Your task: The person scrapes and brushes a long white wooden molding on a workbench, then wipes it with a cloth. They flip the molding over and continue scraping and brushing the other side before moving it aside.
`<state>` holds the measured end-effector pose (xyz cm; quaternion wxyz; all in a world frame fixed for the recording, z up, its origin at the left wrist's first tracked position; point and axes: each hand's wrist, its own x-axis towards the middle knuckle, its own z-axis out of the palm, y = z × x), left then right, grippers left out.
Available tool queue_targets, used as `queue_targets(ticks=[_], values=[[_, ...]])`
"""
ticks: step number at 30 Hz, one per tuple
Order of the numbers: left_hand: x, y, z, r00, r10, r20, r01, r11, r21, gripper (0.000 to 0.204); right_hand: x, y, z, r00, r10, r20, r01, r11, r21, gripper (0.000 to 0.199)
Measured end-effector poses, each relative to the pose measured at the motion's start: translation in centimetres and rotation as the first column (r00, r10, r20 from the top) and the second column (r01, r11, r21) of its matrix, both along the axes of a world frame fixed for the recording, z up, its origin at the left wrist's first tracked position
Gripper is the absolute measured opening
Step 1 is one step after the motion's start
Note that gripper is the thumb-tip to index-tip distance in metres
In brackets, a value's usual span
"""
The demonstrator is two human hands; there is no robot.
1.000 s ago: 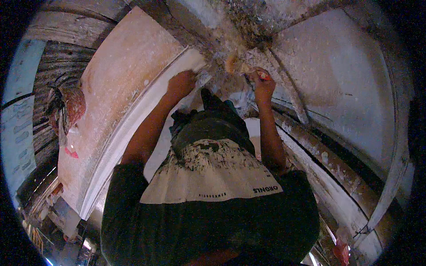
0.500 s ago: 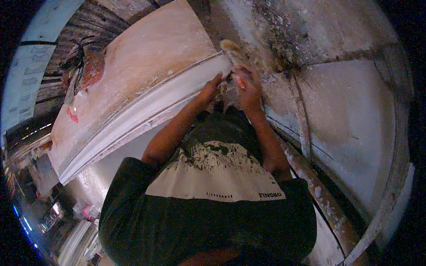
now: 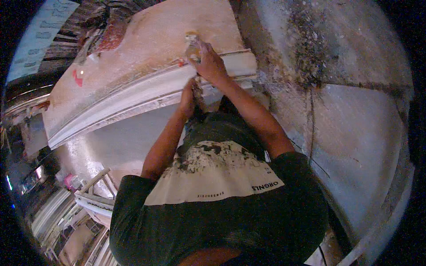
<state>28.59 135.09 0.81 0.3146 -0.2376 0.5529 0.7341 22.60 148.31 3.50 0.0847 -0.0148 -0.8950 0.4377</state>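
Head: hands (image 3: pixel 211 65) at white moulding (image 3: pixel 151 86), right gripping brush (image 3: pixel 192 41).

A dark T-shirt (image 3: pixel 222 226), loose and short in the sleeves (image 3: pixel 133 190), fills the lower middle from where I stand. Its pale panel (image 3: pixel 208 188) has ragged black blotches above, dark lettering (image 3: pixel 265 187) at right. Left hand (image 3: pixel 188 98) and right hand (image 3: pixel 211 64) are ungloved.

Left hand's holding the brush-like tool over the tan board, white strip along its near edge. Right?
Wrong hand: the head view shows the right hand holding the brush-like tool over the tan board, white strip along its near edge.
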Motion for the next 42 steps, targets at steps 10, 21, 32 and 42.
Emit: queue_targets(ticks=[10, 21, 32, 42], values=[[-7.9, -0.2, 1.2, 0.72, -0.457, -0.523, 0.414, 0.887, -0.205, 0.036, 8.8, 7.4, -3.1, 0.875, -0.208, 0.438, 0.449, 0.69, -0.568, 0.049], [-10.2, -24.8, 8.2, -0.245, 0.864, 0.439, 0.097, -0.429, 0.898, 0.017, 19.6, 20.2, -8.5, 0.818, -0.42, 0.392, 0.427, 0.901, 0.076, 0.035], [8.0, -21.3, 16.7, -0.027, 0.874, -0.485, -0.356, 0.445, 0.822, 0.034, 16.1, 16.8, -5.0, 0.828, -0.464, 0.315, 0.422, 0.885, 0.196, 0.029], [-5.4, -17.9, -1.6, 0.555, 0.593, -0.584, -0.648, 0.748, 0.144, 0.038, 13.8, 17.4, -7.5, 0.855, -0.497, 0.148, 0.466, 0.861, 0.204, 0.024]])
